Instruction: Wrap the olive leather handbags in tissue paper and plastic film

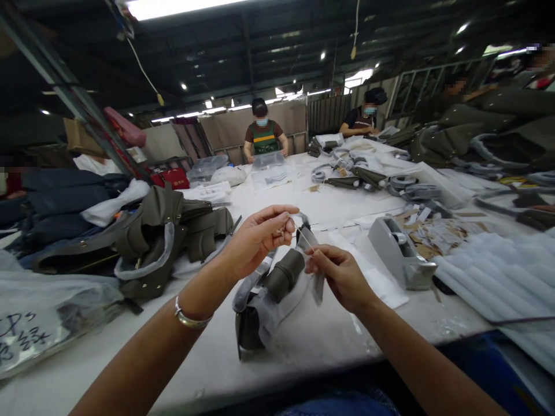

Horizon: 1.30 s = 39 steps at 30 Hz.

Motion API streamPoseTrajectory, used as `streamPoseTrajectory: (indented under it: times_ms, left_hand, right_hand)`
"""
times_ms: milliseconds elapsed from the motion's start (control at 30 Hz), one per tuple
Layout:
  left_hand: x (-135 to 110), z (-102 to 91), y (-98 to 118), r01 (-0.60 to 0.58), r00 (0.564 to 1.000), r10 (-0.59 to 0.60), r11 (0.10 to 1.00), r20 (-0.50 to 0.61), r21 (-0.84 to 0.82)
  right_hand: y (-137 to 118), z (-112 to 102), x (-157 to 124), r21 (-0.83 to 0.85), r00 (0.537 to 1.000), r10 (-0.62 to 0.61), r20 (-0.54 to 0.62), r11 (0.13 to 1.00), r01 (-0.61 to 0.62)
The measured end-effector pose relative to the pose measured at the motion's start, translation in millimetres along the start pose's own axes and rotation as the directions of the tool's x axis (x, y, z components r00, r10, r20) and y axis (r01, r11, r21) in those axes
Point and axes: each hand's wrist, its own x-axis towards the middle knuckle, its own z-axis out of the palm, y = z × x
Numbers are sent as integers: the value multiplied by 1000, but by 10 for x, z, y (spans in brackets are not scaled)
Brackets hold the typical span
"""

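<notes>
Above the table, my left hand is closed, thumb against fingers, on one end of a thin pale string. My right hand pinches the string's other end, so it runs slanting between the two hands. Below the right fingers hangs a flat greyish piece, possibly a tag; its attachment is hidden. Under my hands stands a small dark olive bag, its handle and edges wrapped in translucent white film. My wrists stay apart from it.
A grey tape dispenser stands right of the bag. Larger olive bags are piled left, beside a marked plastic sack. White foam sheets lie right, near paper scraps. Across the table, a co-worker handles clear plastic.
</notes>
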Motion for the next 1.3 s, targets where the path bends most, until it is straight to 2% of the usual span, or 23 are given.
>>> streamPoseTrajectory:
  times_ms: [67, 167, 233, 300, 367, 433, 533, 700, 800, 900, 1000, 1100, 1200, 1300]
  left_hand:
    - [-110, -123, -44, 24, 999, -23, 998, -23, 64]
    - [-303, -372, -132, 73, 993, -47, 963, -106, 259]
    - [-443, -592, -210, 112, 978, -23, 897, -208, 427]
    - [-583, -826, -306, 180, 962, -17, 792, -274, 583]
    - [-706, -1020, -408, 240, 961, -77, 702, -264, 671]
    - [-795, -1137, -493, 259, 965, -160, 672, -206, 694]
    - [-843, -1181, -552, 237, 969, -218, 683, -117, 691]
    - [-776, -1162, -558, 258, 953, -301, 772, -23, 581]
    - [-735, -1150, -605, 306, 928, -371, 802, 26, 513]
    - [-753, -1141, -630, 332, 919, -393, 817, 34, 472]
    - [-862, -1160, -567, 321, 935, -353, 824, -19, 467]
    - [-1027, -1192, -482, 352, 936, -322, 828, -144, 436]
    - [-1163, -1195, -474, 367, 913, -265, 865, -309, 341]
    - [-1241, -1161, -512, 288, 871, -155, 930, -466, 229]
  right_hand:
    - [-30, 12, -33, -48, 998, 67, 22, 997, -66]
    - [-82, 31, -108, -233, 981, 177, 83, 960, -153]
    - [-76, 50, -155, -381, 964, 225, 141, 911, -157]
    - [-19, 91, -183, -488, 945, 260, 199, 863, -134]
    - [78, 163, -185, -532, 930, 278, 241, 839, -113]
    - [186, 267, -160, -542, 920, 290, 265, 833, -106]
    - [304, 453, -91, -547, 913, 291, 286, 832, -94]
    - [346, 703, 24, -541, 924, 245, 295, 840, -50]
    - [347, 761, 55, -547, 927, 236, 291, 836, -41]
    - [354, 736, 48, -555, 923, 274, 271, 828, -83]
    - [346, 647, -6, -501, 933, 281, 226, 855, -137]
    - [313, 564, -93, -388, 928, 312, 203, 896, -217]
    - [285, 550, -166, -240, 930, 313, 194, 934, -264]
    - [293, 594, -189, -59, 940, 281, 196, 960, -274]
